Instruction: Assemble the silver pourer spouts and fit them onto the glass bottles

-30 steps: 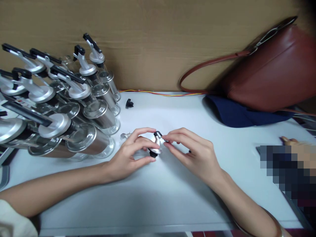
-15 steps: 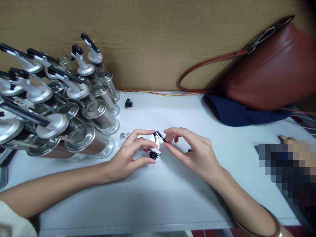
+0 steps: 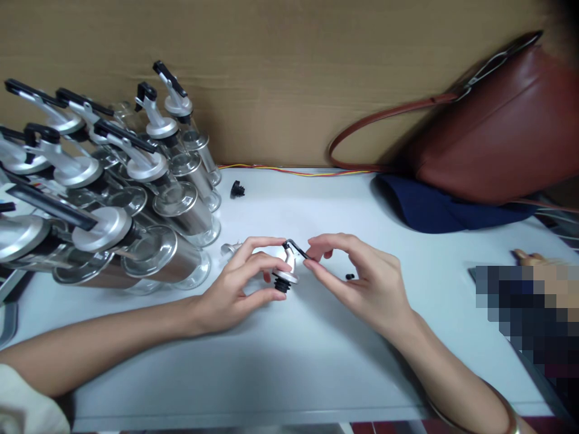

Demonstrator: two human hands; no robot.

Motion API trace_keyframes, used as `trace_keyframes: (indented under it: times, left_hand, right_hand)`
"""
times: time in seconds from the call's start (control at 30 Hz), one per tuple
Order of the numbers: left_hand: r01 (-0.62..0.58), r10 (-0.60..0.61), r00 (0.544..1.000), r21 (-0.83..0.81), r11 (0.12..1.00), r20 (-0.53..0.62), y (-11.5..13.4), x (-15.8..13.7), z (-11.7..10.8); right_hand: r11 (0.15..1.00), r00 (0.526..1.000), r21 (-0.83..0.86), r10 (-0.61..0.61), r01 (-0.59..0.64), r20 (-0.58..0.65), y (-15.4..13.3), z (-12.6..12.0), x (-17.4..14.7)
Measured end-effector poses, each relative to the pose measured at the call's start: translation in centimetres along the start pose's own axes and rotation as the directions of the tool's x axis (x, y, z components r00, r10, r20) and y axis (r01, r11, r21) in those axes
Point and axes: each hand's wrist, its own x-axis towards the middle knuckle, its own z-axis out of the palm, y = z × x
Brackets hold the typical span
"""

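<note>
Between the fingers of my left hand (image 3: 244, 274) is a silver bottle pourer (image 3: 286, 274) with a black ribbed stopper at its base. The thumb presses the stopper side while the fingers reach over the top. My right hand (image 3: 357, 274) pinches the end of the pourer's black lever (image 3: 297, 248) between thumb and forefinger. The lever's other end meets the spout top near my left forefinger. A small black piece (image 3: 350, 276) lies beside my right hand. Partly hidden behind my left hand is another silver part (image 3: 230, 248).
Several glass-and-steel bottles with pourers (image 3: 167, 253) crowd the left. A black stopper (image 3: 237, 189) lies near the back. At right are a brown bag (image 3: 493, 132) and dark blue cloth (image 3: 420, 208). Thin wires (image 3: 294, 173) run along the back edge. Another person's hand (image 3: 529, 258) shows at far right.
My right hand has shifted slightly right, and the lever in its pinch now sits at a more raised, outward angle. The small black piece shows more fully. The left hand keeps its hold.
</note>
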Motion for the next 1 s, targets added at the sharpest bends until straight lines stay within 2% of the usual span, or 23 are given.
trace_keyframes:
  times: [0.23, 0.37, 0.63, 0.8, 1.0]
  left_hand:
    - [-0.016, 0.016, 1.000, 0.010, 1.000, -0.005, 0.02, -0.03, 0.07]
    - [-0.013, 0.012, 1.000, -0.008, 1.000, -0.015, -0.04, 0.00, 0.10]
    - [-0.006, 0.006, 1.000, 0.018, 1.000, -0.006, -0.36, -0.21, 0.07]
    - [-0.044, 0.044, 0.999, 0.043, 0.998, -0.002, -0.63, -0.48, 0.17]
    - [-0.048, 0.049, 0.999, 0.091, 0.995, -0.013, -0.70, -0.41, 0.14]
  right_hand:
    - [0.998, 0.999, 0.059, 0.008, -0.011, 0.041, 0.15, -0.08, 0.04]
    - [0.997, 0.989, 0.041, 0.056, -0.062, 0.137, -0.16, -0.23, 0.31]
    - [0.995, 0.975, -0.055, -0.064, 0.077, 0.213, 0.04, 0.18, 0.23]
    - [0.993, 0.966, -0.048, -0.094, 0.109, 0.242, 0.29, 0.02, 0.18]
    - [0.975, 0.953, -0.125, -0.143, 0.182, 0.269, 0.22, 0.11, 0.19]
